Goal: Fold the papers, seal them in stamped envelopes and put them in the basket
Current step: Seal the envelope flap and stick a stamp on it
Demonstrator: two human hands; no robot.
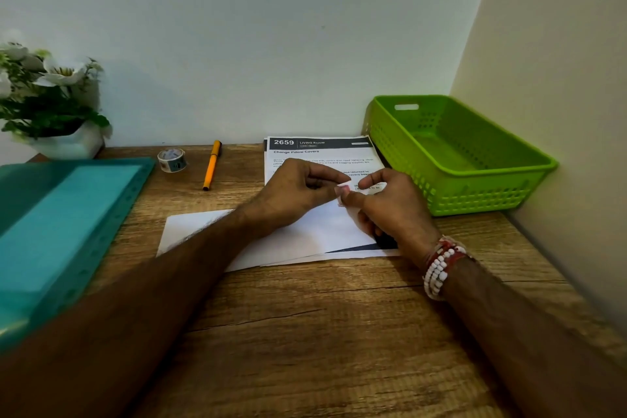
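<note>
A white envelope [305, 234] lies flat on the wooden desk [305, 332], partly over printed papers [319, 151] headed "2659 Living Room". Above the envelope my left hand [298, 188] and my right hand [393, 207] meet, and both pinch a small pale stamp [344, 188] between fingertips. My right wrist wears bead bracelets. The green basket [475, 195] stands at the right against the wall and looks empty.
A roll of patterned tape [172, 159] and an orange pen [212, 164] lie at the back of the desk. A teal plastic folder [61, 231] covers the left side. White flowers in a pot [51, 105] stand in the back left corner.
</note>
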